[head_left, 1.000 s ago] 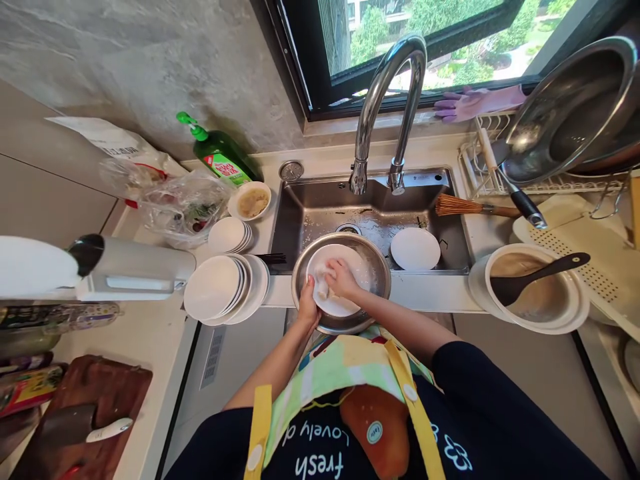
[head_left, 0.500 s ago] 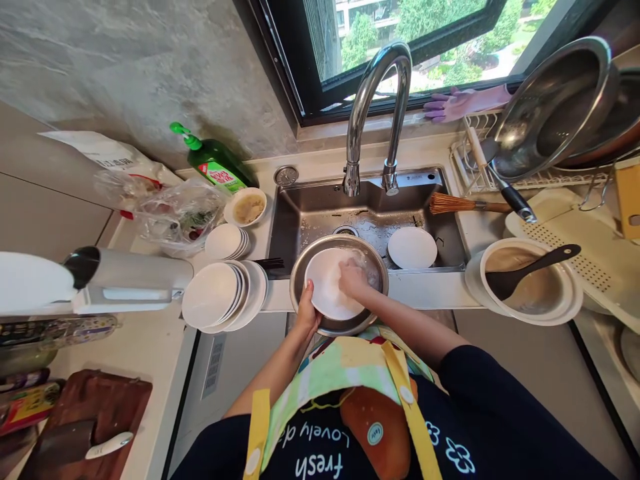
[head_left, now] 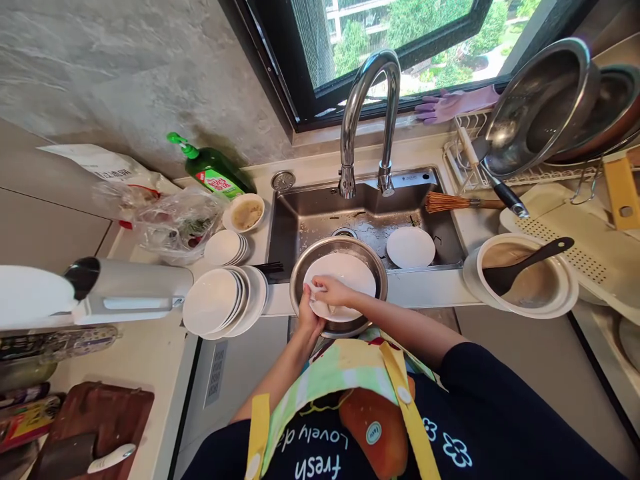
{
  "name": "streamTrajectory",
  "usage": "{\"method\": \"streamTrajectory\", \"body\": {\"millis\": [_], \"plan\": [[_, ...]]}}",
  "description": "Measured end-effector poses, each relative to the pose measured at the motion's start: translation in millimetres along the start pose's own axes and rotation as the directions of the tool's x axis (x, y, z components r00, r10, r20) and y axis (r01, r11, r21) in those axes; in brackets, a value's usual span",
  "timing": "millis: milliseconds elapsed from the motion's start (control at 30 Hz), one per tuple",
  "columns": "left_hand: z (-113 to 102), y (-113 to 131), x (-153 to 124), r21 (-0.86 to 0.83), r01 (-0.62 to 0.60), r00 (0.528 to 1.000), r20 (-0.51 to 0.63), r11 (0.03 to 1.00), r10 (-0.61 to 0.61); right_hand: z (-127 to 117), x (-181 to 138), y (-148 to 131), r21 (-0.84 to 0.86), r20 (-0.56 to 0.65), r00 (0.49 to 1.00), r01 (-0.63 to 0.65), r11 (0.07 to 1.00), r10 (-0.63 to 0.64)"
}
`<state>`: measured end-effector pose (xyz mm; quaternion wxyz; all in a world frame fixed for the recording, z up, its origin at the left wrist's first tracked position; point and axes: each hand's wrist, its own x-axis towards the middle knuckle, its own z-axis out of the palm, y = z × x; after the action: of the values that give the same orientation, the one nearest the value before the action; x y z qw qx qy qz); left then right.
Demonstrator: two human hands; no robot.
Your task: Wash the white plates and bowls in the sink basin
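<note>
Head view, left hand [head_left: 306, 315], right hand [head_left: 332, 291] on plate [head_left: 353, 272], bowl [head_left: 299, 270] beneath, faucet [head_left: 351, 110] behind

White plate [head_left: 345, 277] tilted in steel basin [head_left: 373, 257], near edge gripped.

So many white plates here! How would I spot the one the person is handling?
From the tall curved tap, look down to the round steel basin at the front edge of the sink. The plate leans inside it, the left hand gripping its near rim, the right hand on top. No hand touches the others: a lone plate on the sink floor, stacks at left.
</note>
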<state>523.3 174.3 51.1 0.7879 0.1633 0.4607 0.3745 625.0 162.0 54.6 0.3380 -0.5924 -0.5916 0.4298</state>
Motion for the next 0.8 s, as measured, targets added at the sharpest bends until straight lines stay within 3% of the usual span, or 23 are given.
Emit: {"method": "streamTrajectory", "body": {"millis": [100, 167, 267, 333, 400, 500, 567, 667, 733, 800], "plan": [[0.8, -1.2, -1.5, 0.012, -0.033, 0.999, -0.023, 0.999, 0.033, -8.1, -21.1, 1.4, -0.200, 0.200, 0.968, -0.112, 0.973, 0.153], [1.7, -1.6, -3.1, 0.033, -0.071, 0.997, -0.010, 0.997, 0.072, -15.2, -34.7, 3.4, -0.372, 0.220, 0.938, -0.174, 0.912, 0.269], [1.7, -2.4, -4.0, 0.091, -0.093, 0.996, 0.022, 0.992, 0.092, -22.4, -44.2, 6.8, -0.564, 0.046, 0.905, -0.325, 0.759, 0.422], [0.8, -2.5, -2.8, 0.122, -0.098, 0.995, 0.035, 0.988, 0.094, -22.5, -40.0, 8.7, -0.592, -0.139, 0.893, -0.421, 0.688, 0.427], [-0.2, -1.6, -0.8, 0.135, -0.098, 0.994, 0.057, 0.986, 0.091, -18.9, -29.2, 10.0, -0.545, -0.286, 0.887, -0.462, 0.699, 0.364], [-0.6, 0.5, 2.3, 0.130, -0.077, 0.993, 0.103, 0.989, 0.064, -10.0, -11.3, 11.0, -0.383, -0.355, 0.899, -0.390, 0.837, 0.256], [0.1, 1.6, 3.2, 0.120, -0.076, 0.992, 0.105, 0.990, 0.064, -6.1, -4.8, 11.4, -0.283, -0.315, 0.932, -0.274, 0.919, 0.181], [2.6, 1.7, 2.2, 0.107, -0.098, 0.994, 0.052, 0.989, 0.093, -9.0, -7.7, 11.7, -0.236, -0.080, 0.986, -0.163, 0.958, 0.148], [4.5, 1.5, 0.2, 0.108, -0.112, 0.994, 0.022, 0.988, 0.110, -16.3, -15.9, 11.8, -0.283, 0.110, 0.971, -0.176, 0.943, 0.214], [5.7, 1.8, -2.2, 0.115, -0.115, 0.993, 0.006, 0.987, 0.115, -25.0, -24.9, 12.1, -0.405, 0.165, 0.931, -0.237, 0.883, 0.325]]}}
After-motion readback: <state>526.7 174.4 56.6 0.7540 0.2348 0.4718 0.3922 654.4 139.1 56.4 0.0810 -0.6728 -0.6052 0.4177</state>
